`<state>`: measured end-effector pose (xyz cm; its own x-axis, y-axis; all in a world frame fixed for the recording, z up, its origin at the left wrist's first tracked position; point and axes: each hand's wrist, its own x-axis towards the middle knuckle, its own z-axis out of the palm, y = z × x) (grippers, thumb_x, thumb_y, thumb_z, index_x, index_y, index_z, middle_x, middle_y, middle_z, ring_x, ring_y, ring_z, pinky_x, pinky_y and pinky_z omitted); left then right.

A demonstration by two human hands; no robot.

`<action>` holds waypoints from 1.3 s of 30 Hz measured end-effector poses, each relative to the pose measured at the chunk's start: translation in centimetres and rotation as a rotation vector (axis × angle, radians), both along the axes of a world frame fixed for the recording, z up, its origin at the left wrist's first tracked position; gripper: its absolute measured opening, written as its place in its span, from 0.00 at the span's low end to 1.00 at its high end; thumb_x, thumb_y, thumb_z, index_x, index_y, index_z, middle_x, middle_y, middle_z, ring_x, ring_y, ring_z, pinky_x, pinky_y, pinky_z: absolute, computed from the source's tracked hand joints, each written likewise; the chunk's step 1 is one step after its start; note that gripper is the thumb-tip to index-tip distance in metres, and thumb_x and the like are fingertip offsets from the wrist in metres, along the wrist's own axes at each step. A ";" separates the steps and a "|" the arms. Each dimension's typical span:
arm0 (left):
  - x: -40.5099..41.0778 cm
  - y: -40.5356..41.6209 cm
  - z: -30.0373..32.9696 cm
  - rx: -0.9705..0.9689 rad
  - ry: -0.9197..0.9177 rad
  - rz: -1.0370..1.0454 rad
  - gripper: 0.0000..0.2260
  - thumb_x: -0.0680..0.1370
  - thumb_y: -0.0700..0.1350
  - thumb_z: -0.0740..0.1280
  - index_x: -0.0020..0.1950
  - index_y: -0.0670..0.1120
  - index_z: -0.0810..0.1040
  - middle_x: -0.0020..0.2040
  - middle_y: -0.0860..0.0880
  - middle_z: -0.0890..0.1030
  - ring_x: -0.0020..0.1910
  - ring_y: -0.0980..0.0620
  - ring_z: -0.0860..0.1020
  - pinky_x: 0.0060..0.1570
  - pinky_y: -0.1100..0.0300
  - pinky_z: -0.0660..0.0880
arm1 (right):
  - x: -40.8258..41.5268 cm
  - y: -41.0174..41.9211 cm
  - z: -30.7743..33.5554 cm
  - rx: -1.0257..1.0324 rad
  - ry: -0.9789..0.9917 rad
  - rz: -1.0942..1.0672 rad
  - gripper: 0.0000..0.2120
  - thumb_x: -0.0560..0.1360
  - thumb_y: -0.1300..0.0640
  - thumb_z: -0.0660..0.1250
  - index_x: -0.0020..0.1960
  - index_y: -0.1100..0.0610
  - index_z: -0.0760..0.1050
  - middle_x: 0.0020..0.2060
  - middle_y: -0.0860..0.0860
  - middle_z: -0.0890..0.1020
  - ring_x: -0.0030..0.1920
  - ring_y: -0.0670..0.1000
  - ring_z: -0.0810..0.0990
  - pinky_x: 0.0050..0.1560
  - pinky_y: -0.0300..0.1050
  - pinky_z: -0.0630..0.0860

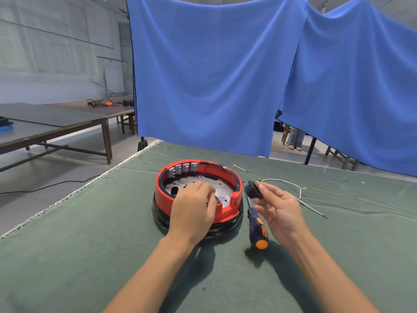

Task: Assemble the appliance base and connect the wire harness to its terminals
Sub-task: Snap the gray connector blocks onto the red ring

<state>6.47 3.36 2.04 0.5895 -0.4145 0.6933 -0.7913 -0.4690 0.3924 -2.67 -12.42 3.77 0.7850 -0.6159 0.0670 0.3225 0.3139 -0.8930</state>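
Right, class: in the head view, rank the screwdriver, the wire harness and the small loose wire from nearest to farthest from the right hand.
1. screwdriver, just left of the right hand.
2. wire harness, on the cloth to its right.
3. small loose wire, farther back, behind the base.

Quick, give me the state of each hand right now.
Left hand: reaching into the red base, fingers curled; whether it grips anything cannot be told.
Right hand: pinching a small black part.
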 end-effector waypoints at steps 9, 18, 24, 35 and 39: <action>0.0 -0.1 -0.4 0.030 0.094 -0.004 0.14 0.73 0.51 0.57 0.46 0.51 0.81 0.42 0.53 0.84 0.41 0.49 0.78 0.43 0.58 0.66 | 0.3 1.9 -0.1 -0.689 0.156 -0.060 0.13 0.70 0.73 0.68 0.42 0.55 0.80 0.42 0.60 0.83 0.38 0.56 0.85 0.38 0.44 0.82; 0.5 1.2 0.1 -0.044 0.171 -0.072 0.11 0.68 0.49 0.60 0.38 0.52 0.83 0.32 0.56 0.81 0.33 0.59 0.71 0.33 0.71 0.61 | 0.5 2.6 0.1 -1.138 0.107 -0.187 0.14 0.68 0.68 0.73 0.41 0.49 0.82 0.39 0.41 0.82 0.41 0.39 0.80 0.43 0.30 0.75; 0.5 1.2 0.1 -0.077 0.224 -0.112 0.14 0.69 0.45 0.58 0.39 0.51 0.84 0.37 0.56 0.84 0.39 0.57 0.77 0.39 0.62 0.70 | 1.0 3.1 -0.8 -1.079 0.080 -0.307 0.15 0.69 0.65 0.73 0.41 0.45 0.80 0.39 0.40 0.82 0.40 0.40 0.80 0.42 0.31 0.75; 0.5 1.0 -0.1 -0.054 0.148 -0.086 0.12 0.73 0.51 0.60 0.39 0.50 0.82 0.34 0.54 0.82 0.35 0.54 0.77 0.37 0.57 0.71 | 1.6 3.3 -1.8 -1.144 0.173 -0.322 0.08 0.70 0.60 0.73 0.43 0.47 0.81 0.39 0.39 0.81 0.42 0.45 0.79 0.46 0.46 0.77; 0.6 1.0 -0.2 -0.032 0.149 -0.072 0.15 0.74 0.57 0.58 0.40 0.51 0.81 0.33 0.55 0.80 0.35 0.55 0.77 0.39 0.56 0.71 | 1.3 3.7 -2.0 -1.231 0.147 -0.376 0.06 0.70 0.60 0.73 0.44 0.50 0.81 0.38 0.39 0.80 0.42 0.45 0.78 0.43 0.44 0.76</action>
<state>7.09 4.35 1.89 0.6564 -0.4389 0.6136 -0.7543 -0.3985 0.5218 -1.32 -8.68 1.72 0.6265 -0.3944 0.6722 0.0861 -0.8222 -0.5627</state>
